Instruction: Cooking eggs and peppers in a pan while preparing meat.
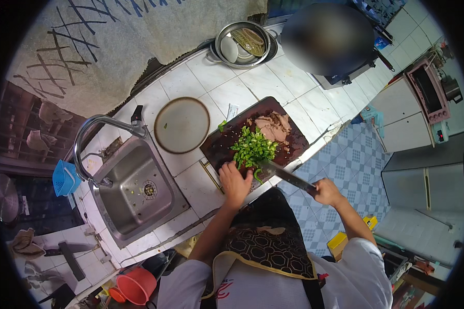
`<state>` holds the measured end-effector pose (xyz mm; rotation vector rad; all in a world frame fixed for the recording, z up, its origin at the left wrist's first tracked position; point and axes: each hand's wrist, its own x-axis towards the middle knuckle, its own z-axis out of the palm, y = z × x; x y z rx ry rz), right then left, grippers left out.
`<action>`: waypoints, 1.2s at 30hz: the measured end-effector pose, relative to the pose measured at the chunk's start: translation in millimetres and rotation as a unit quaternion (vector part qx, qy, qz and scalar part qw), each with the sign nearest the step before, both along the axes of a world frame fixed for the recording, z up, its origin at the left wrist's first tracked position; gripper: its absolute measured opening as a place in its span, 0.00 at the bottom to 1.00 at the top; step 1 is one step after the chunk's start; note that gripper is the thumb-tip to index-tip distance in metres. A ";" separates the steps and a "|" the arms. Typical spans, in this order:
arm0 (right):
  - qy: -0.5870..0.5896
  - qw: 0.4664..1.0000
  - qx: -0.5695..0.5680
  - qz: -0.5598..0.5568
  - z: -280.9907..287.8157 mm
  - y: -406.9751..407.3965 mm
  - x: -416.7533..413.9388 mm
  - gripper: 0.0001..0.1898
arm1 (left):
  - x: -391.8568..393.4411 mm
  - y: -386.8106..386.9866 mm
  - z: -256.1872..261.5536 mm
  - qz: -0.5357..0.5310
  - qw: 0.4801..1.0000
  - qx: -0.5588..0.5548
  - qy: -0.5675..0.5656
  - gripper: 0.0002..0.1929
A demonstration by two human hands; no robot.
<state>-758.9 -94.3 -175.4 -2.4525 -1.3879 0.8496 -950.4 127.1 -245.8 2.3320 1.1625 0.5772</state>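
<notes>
A dark cutting board point(224, 145) lies on the white tiled counter before me. A heap of chopped green peppers point(251, 145) sits in its middle, and sliced pinkish cooked meat point(273, 125) lies behind and right of it. My right hand point(328, 192) grips the handle of a cleaver point(290, 175). The blade reaches left over the board's near edge, its far end at the peppers. My left hand point(235, 183) rests at the board's near left corner, thumb spread from the fingers, fingertips at the heap's edge. Whether any pepper is under the fingertips is hidden.
Left of the board lies a round plate point(182, 125), beyond it a steel sink point(139, 193) with scraps at the drain and a curved faucet point(79, 143). A steel pot point(219, 42) holding a packet and a wok point(328, 38), its inside blurred, stand at the back.
</notes>
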 end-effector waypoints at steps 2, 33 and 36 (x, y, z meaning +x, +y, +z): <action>0.009 0.999 -0.004 -0.046 4.0 1.7 -2.7 0.12 | 6.5 -14.6 -0.3 0.003 1.000 0.022 0.011 0.26; -0.075 0.996 -0.048 -0.028 -37.7 154.4 -90.8 0.10 | -3.0 -2.0 -31.8 -0.037 0.996 0.034 -0.070 0.07; -0.058 0.995 -0.059 -0.063 -25.6 146.2 -81.7 0.09 | 4.2 2.0 -31.6 0.000 0.997 0.024 -0.076 0.09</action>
